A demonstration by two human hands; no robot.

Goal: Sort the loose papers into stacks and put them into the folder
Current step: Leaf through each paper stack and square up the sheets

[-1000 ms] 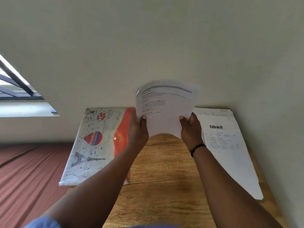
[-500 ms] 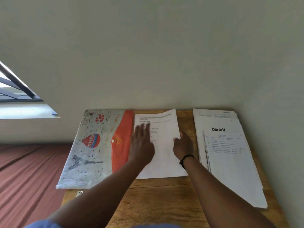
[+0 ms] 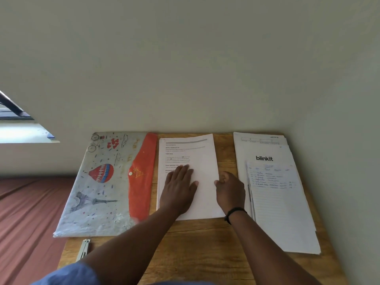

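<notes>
A stack of printed white papers [image 3: 202,155] lies flat in the middle of the wooden table [image 3: 205,243]. My left hand [image 3: 180,187] presses flat on it with straight fingers. My right hand [image 3: 230,191] rests at the stack's right edge, fingers curled, thumb touching the paper. A second stack [image 3: 275,194] lies to the right, with a "blinkit" sheet and a lined handwritten sheet on top. The folder [image 3: 107,182], grey with a balloon print and an orange snap flap, lies closed at the left.
A wall stands right behind the table and on its right side. A small metal clip-like object [image 3: 83,248] lies at the table's front left corner. A reddish-brown surface [image 3: 26,212] extends to the left of the table. A window [image 3: 14,116] shows at far left.
One second ago both hands held the printed stack upright above the table. It now lies flat, my left hand pressing on it and my right hand at its edge.
</notes>
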